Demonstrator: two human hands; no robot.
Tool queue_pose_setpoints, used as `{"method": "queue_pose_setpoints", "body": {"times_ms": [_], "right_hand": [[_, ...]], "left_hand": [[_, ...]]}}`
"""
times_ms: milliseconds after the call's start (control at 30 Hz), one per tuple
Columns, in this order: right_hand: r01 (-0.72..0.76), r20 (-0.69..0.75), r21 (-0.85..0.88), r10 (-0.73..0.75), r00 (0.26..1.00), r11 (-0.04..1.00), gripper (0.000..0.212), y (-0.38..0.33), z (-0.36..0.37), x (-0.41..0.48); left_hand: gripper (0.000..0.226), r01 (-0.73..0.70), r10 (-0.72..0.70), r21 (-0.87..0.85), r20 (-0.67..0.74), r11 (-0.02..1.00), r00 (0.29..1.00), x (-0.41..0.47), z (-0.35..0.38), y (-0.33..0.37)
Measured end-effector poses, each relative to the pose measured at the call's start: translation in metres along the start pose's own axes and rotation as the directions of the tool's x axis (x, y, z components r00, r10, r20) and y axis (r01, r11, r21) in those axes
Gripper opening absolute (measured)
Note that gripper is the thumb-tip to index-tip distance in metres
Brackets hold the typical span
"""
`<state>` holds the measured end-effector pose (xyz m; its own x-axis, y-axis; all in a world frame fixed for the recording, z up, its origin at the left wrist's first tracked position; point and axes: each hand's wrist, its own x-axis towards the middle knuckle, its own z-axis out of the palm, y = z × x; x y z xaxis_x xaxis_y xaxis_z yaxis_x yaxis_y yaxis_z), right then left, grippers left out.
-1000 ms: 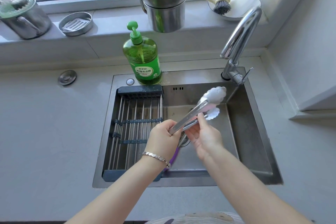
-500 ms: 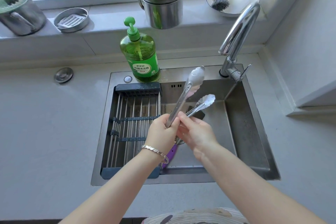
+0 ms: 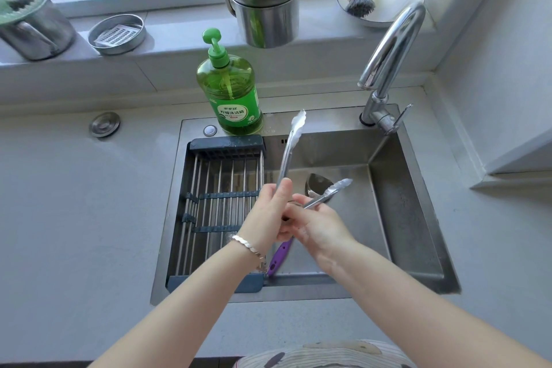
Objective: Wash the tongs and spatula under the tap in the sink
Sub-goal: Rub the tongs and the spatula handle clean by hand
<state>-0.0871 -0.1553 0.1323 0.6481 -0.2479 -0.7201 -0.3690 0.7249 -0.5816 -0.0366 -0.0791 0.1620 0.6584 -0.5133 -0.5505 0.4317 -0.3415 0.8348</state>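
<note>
The person stands at the sink (image 3: 418, 218) with both hands over the basin, and the tongs (image 3: 286, 158) are held between them, spread wide apart. The left hand (image 3: 267, 215) is closed round one steel arm, which points up and away toward the soap bottle (image 3: 230, 92), its pale tip just in front of the bottle's base. The right hand (image 3: 318, 227) grips the other arm, which runs out low to the right, its tip above the basin floor. The two hands touch near the hinge end, which is hidden between them. The spatula (image 3: 279, 254) lies in the basin underneath: its purple handle shows below the hands, reaching to the near wall, and a steel blade shows beyond them, under the lower tong arm. A barred drying rack (image 3: 221, 188) fills the left part of the sink. The tap (image 3: 391, 48) curves over the back right corner, well to the right of the tongs. A silver bracelet (image 3: 248, 245) sits on the left wrist. On the window ledge behind stand two stacked steel pots (image 3: 263, 3), with a dish brush (image 3: 360, 3) to their right. Grey table (image 3: 74, 203) surrounds the sink.
</note>
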Motion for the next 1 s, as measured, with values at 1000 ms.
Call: {"method": "queue_pose_setpoints", "body": {"times_ms": [1000], "right_hand": [[-0.108, -0.389, -0.190, 0.026, 0.921, 0.976, 0.051, -0.159, -0.128, 0.075]], "left_hand": [[0.029, 0.069, -0.066, 0.094, -0.036, 0.993, 0.997, 0.082, 0.037, 0.031]]}}
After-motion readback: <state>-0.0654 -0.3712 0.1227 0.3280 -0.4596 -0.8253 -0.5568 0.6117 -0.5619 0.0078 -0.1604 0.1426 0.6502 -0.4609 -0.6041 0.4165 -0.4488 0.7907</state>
